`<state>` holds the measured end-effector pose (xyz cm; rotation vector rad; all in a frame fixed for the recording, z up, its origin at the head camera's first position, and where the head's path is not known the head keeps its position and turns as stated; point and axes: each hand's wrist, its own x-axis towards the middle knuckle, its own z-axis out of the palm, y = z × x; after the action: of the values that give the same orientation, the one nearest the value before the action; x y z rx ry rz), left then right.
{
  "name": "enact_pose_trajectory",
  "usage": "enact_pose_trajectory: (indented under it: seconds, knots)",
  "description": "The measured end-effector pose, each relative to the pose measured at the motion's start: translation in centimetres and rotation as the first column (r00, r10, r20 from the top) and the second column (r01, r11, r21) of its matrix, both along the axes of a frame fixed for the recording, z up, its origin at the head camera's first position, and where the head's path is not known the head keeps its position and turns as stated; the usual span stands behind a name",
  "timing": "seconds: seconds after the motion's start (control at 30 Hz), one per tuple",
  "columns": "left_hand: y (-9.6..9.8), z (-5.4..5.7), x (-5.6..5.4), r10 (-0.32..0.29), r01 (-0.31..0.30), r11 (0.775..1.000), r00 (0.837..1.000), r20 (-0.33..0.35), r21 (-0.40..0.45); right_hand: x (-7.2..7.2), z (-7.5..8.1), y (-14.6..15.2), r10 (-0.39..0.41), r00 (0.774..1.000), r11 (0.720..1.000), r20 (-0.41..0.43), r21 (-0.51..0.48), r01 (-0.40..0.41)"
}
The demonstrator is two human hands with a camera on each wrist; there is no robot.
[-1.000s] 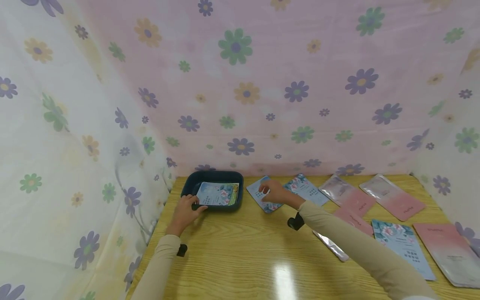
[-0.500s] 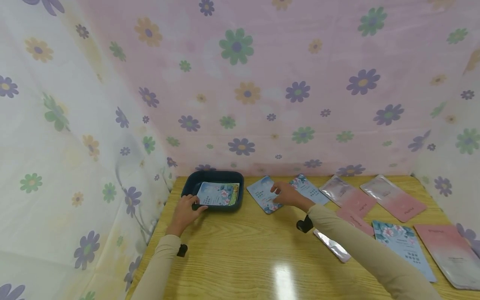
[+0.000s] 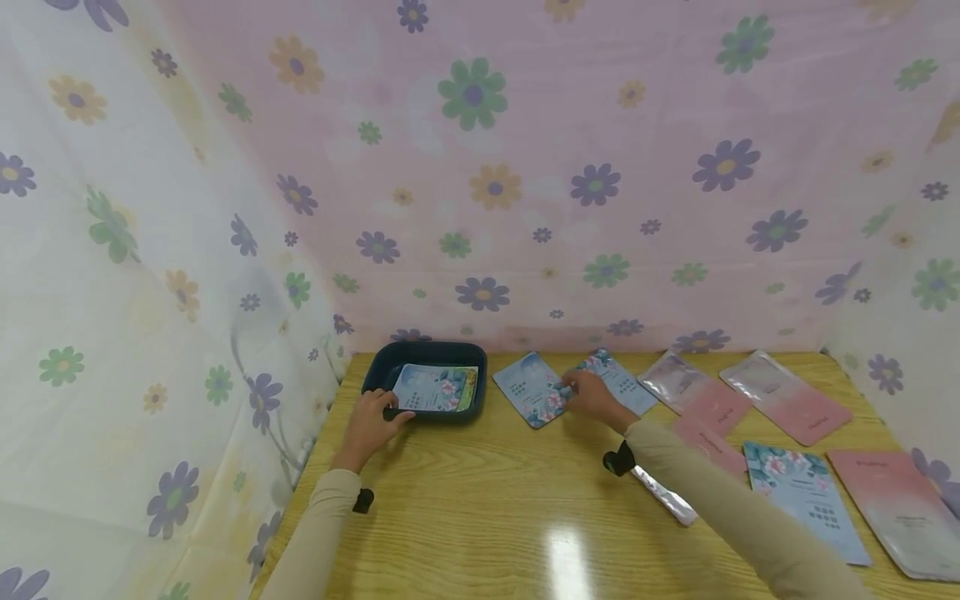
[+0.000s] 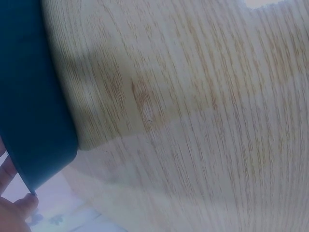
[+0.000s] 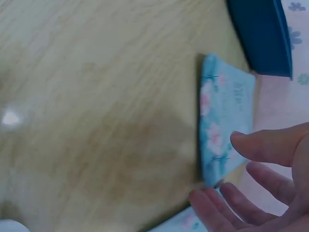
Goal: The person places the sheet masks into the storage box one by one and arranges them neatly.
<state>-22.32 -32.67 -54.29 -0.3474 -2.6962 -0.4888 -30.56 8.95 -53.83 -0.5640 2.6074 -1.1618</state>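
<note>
My left hand (image 3: 367, 429) grips the near left rim of a dark teal tray (image 3: 423, 350), its thumb on the rim in the left wrist view. A light blue floral sheet mask packet (image 3: 445, 387) lies inside the tray. Just right of the tray, another blue floral packet (image 3: 525, 387) lies on the table. My right hand (image 3: 596, 400) hovers at its right edge, overlapping a third blue packet (image 3: 622, 383). In the right wrist view, the thumb is over the nearer packet (image 5: 234, 104) and the relaxed fingers are spread apart near its edge, with nothing between them.
Several pink and silver packets (image 3: 783, 392) lie at the right of the wooden table (image 3: 465, 508). Among them is one more blue floral packet (image 3: 806, 500). The right forearm crosses above a silver-edged packet (image 3: 667, 496). Flowered cloth (image 3: 540, 208) hangs behind and at both sides.
My right hand has moved right across the blue packet beside the tray, to its right edge. The left hand and the tray have stayed put.
</note>
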Motion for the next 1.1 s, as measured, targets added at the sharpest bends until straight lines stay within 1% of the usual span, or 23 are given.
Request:
enact_pose_trajectory:
  seconds: [0.2, 0.43, 0.57, 0.7, 0.9, 1.0, 1.1]
  knots:
    - [-0.1, -0.2, 0.0, 0.004, -0.004, 1.0, 1.0, 0.008, -0.007, 0.4, -1.4, -0.1, -0.082, 0.997, 0.996, -0.001, -0.024, 0.082]
    - [-0.2, -0.1, 0.0, 0.003, -0.003, 1.0, 1.0, 0.011, -0.007, 0.9, -2.3, -0.9, -0.192, 0.981, 0.981, -0.021, -0.04, 0.191]
    - [-0.1, 0.0, 0.0, 0.0, 0.0, 1.0, 1.0, 0.006, -0.012, 0.9, -3.0, -1.5, -0.255, 0.964, 0.966, -0.074, 0.008, 0.257]
    - [0.1, 0.2, 0.1, 0.001, -0.001, 1.0, 1.0, 0.016, 0.007, 1.0, -3.6, -2.1, -0.301, 0.948, 0.95, -0.098, 0.052, 0.307]
    - [0.3, 0.4, 0.3, 0.009, -0.01, 1.0, 0.999, 0.04, 0.029, 1.3, -3.7, -2.9, -0.352, 0.931, 0.929, -0.098, 0.088, 0.36]
    - [0.3, 0.4, 0.3, 0.015, -0.017, 0.999, 0.999, 0.051, 0.027, 1.4, -3.6, -3.2, -0.365, 0.928, 0.925, -0.073, 0.089, 0.37]
    - [0.3, 0.4, 0.3, 0.025, -0.027, 0.999, 0.998, 0.058, 0.029, 1.5, -3.4, -3.4, -0.365, 0.931, 0.928, -0.022, 0.068, 0.366]
